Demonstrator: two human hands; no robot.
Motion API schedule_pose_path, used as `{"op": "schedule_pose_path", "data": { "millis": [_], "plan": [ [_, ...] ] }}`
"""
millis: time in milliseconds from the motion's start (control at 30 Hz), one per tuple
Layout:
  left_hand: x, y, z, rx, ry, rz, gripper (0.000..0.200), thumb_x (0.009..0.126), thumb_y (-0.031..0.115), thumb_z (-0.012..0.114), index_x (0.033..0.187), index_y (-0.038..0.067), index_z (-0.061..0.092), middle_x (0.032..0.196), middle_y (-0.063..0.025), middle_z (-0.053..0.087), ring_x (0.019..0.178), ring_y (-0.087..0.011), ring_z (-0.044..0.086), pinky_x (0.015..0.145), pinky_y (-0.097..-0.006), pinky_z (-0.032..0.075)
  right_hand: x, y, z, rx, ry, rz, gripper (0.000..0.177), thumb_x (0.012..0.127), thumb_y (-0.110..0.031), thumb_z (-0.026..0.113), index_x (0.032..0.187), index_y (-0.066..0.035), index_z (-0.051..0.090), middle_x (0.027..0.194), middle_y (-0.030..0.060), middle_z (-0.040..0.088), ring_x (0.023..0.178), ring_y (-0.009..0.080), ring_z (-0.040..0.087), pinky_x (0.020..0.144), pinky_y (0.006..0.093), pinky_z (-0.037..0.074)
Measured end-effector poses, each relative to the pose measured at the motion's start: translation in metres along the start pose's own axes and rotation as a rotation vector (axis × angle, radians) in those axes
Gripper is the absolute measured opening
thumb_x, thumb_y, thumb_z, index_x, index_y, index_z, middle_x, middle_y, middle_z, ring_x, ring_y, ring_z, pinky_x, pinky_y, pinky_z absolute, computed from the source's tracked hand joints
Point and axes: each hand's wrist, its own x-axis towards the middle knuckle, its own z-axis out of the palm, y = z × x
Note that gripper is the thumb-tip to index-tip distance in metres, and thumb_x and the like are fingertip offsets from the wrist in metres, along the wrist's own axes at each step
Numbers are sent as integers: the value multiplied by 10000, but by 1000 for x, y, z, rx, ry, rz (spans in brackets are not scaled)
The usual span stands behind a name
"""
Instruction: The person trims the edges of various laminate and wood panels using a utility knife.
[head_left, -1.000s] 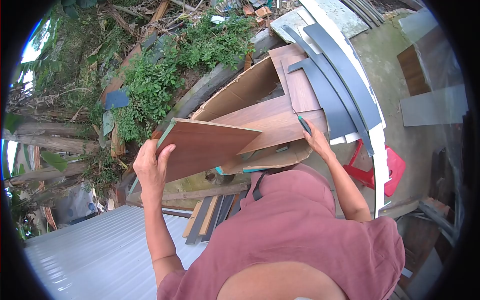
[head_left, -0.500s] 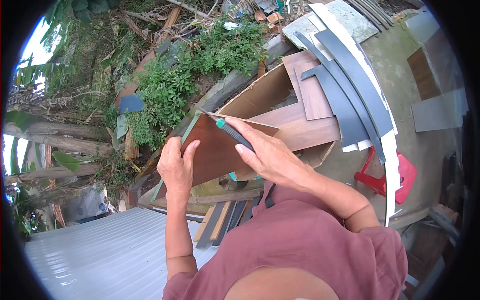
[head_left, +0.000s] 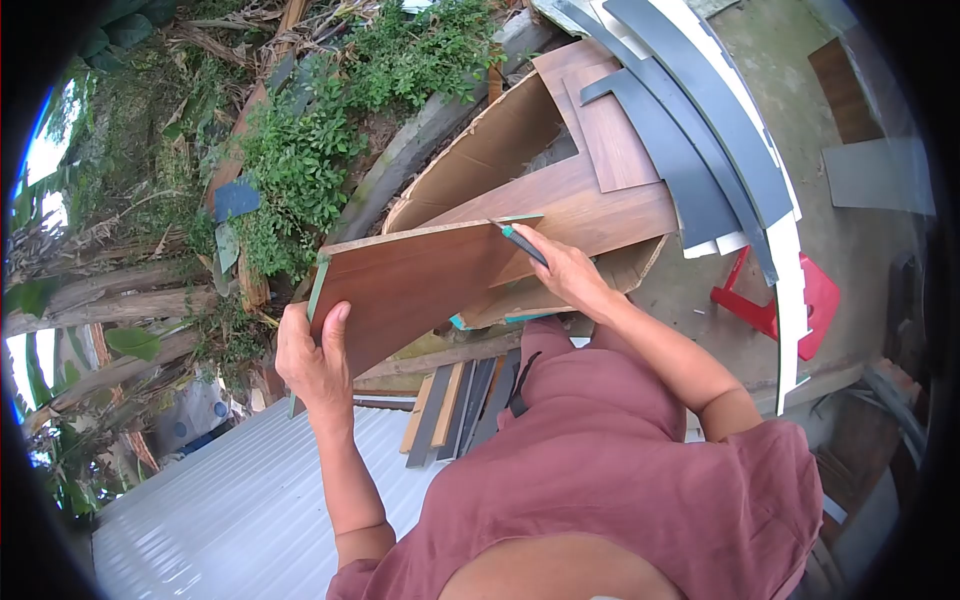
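Observation:
My left hand (head_left: 316, 358) grips the near end of a brown wood-grain laminate board (head_left: 420, 280), holding it up off the pile, tilted. My right hand (head_left: 562, 270) holds a green-handled knife (head_left: 521, 243) with its tip at the board's far upper edge, where a thin pale edge strip (head_left: 430, 232) runs along the top. The board has a green edge on its left side.
Behind the board lie a large cardboard sheet (head_left: 490, 150), more brown panels (head_left: 600, 140) and curved dark grey strips (head_left: 690, 120). A red plastic stool (head_left: 790, 310) stands on the concrete at right. Corrugated metal roofing (head_left: 220, 500) lies below left; bushes and timber beyond.
My right hand slid the knife from the board's left corner along the top edge to the right end. The left hand shifted lower on the board, which now lies flatter.

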Motion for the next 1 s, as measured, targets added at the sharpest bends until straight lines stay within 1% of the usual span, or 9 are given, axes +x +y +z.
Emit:
{"op": "schedule_pose_path", "data": {
  "millis": [100, 167, 233, 467, 700, 800, 900, 967, 1000],
  "plan": [
    [2, -3, 1, -16, -26, -48, 287, 799, 262, 670, 828, 22, 516, 706, -100, 520, 639, -271, 509, 582, -348, 412, 1, 79, 24, -69, -9, 109, 599, 810, -36, 485, 1347, -243, 317, 957, 194, 591, 869, 395, 569, 731, 479, 442],
    [3, -7, 3, -17, -21, -62, 285, 800, 258, 670, 828, 21, 515, 710, -93, 521, 640, -265, 511, 586, -342, 414, 5, 116, 29, -98, -129, 335, 595, 800, -23, 495, 1341, -211, 331, 1089, 188, 576, 956, 403, 551, 785, 464, 451],
    [4, -6, 4, -27, -20, -63, 282, 800, 255, 670, 828, 21, 515, 712, -92, 522, 640, -262, 511, 587, -339, 414, 4, 158, 43, -117, -112, 355, 591, 804, -33, 498, 1340, -222, 332, 1063, 198, 583, 948, 403, 554, 783, 467, 450],
    [6, -5, 5, -38, 26, -30, 264, 794, 233, 678, 846, 21, 531, 713, -90, 523, 634, -248, 508, 585, -326, 413, 7, 204, 58, -276, -132, 472, 599, 811, -66, 512, 1343, -271, 327, 1010, 213, 602, 946, 393, 568, 813, 480, 448],
    [12, -11, -4, -123, 11, 18, 282, 762, 228, 700, 811, 13, 525, 678, -99, 497, 602, -260, 486, 560, -334, 400, 5, 181, 30, -372, -175, 490, 615, 821, -90, 505, 1365, -254, 272, 1015, 248, 589, 966, 422, 552, 830, 479, 445],
    [24, -6, -9, -65, -73, 190, 303, 722, 241, 712, 788, 17, 520, 666, -102, 490, 589, -271, 474, 542, -345, 386, -8, 158, -2, -317, -36, 529, 577, 821, -88, 488, 1337, -295, 333, 1018, 217, 600, 974, 387, 566, 827, 481, 435],
    [42, 9, -7, -23, 12, 354, 305, 703, 259, 713, 760, 36, 513, 664, -85, 491, 602, -262, 490, 545, -357, 391, -21, 139, -34, -158, 126, 389, 587, 826, -80, 498, 1365, -222, 315, 972, 263, 590, 914, 412, 573, 810, 457, 442],
    [52, 17, -2, -30, 49, 373, 300, 715, 256, 705, 778, 32, 516, 673, -95, 496, 612, -272, 492, 549, -360, 391, -23, 128, -51, -198, 349, 229, 549, 845, -106, 505, 1365, -174, 341, 815, 160, 598, 715, 271, 593, 685, 371, 472],
    [56, 21, -2, -27, 69, 408, 295, 727, 254, 697, 796, 28, 519, 681, -104, 501, 623, -281, 495, 553, -363, 392, -19, 100, -62, -57, 353, 340, 531, 851, -147, 513, 1357, -146, 350, 781, 133, 590, 671, 238, 581, 644, 349, 463]
  ]
}}
